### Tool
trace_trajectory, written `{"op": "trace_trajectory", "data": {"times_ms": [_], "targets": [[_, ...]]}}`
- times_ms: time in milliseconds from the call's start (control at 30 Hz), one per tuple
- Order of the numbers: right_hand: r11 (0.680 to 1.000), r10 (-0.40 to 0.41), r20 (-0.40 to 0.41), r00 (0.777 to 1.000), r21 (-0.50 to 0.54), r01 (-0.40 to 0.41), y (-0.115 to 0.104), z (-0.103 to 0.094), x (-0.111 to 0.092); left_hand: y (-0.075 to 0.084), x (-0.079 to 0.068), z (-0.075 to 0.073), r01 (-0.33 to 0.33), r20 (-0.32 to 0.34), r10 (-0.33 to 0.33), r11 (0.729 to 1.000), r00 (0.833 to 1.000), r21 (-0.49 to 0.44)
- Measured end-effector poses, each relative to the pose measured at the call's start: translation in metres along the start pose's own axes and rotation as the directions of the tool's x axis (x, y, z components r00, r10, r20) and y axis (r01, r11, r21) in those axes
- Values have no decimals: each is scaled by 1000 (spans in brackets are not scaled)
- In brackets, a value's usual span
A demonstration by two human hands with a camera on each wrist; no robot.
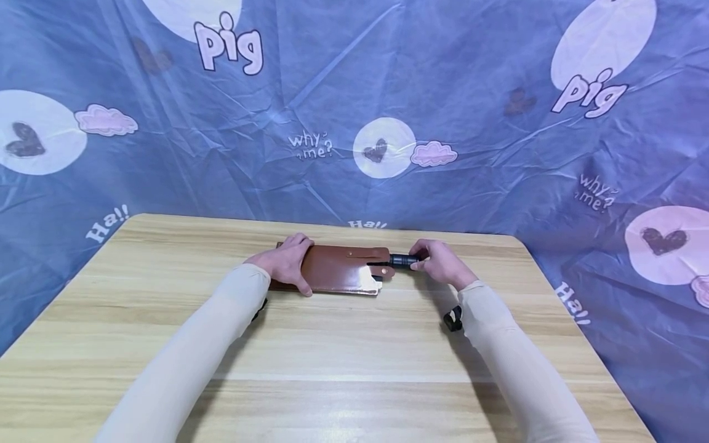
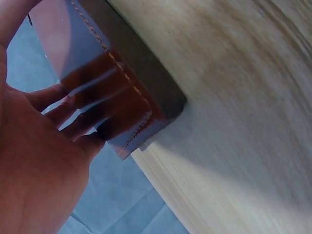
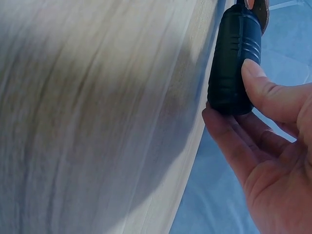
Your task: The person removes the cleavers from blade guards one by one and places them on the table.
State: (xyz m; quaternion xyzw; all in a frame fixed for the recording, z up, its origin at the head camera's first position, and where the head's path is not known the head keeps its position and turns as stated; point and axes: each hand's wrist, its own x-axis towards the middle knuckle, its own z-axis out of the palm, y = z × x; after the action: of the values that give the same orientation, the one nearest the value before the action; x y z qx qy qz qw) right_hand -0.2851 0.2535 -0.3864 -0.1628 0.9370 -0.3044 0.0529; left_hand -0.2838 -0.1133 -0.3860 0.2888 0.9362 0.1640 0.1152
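A cleaver in a brown leather sheath [image 1: 338,269] lies at the back of the wooden table, its black handle [image 1: 401,261] pointing right. A bright corner of the blade [image 1: 379,287] shows past the sheath's right end. My left hand [image 1: 288,263] rests across the sheath's left part, thumb spread toward the near edge. Its fingertips [image 2: 100,139] press on the glossy leather beside the stitching in the left wrist view. At the handle's end, my right hand [image 1: 437,261] pinches the grip; the thumb [image 3: 253,70] lies along one side, fingers at the butt.
The pale wooden table [image 1: 343,351] extends toward me in front of the sheath. Its back edge runs close behind the sheath. A blue printed cloth [image 1: 332,80] hangs behind and around the table. A black wrist strap [image 1: 453,319] sits under the right forearm.
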Motion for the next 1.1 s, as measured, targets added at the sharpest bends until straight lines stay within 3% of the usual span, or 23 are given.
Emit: {"op": "trace_trajectory", "data": {"times_ms": [767,1100], "targets": [[1000,-18,1,1000,-23,18,-1,-1,-1,0,-5,0,-12,-26,12,1000,1000,4],[999,-13,18,1000,-53,14,0,-2,-3,2,-3,0,15,13,-15,1000,1000,14]]}}
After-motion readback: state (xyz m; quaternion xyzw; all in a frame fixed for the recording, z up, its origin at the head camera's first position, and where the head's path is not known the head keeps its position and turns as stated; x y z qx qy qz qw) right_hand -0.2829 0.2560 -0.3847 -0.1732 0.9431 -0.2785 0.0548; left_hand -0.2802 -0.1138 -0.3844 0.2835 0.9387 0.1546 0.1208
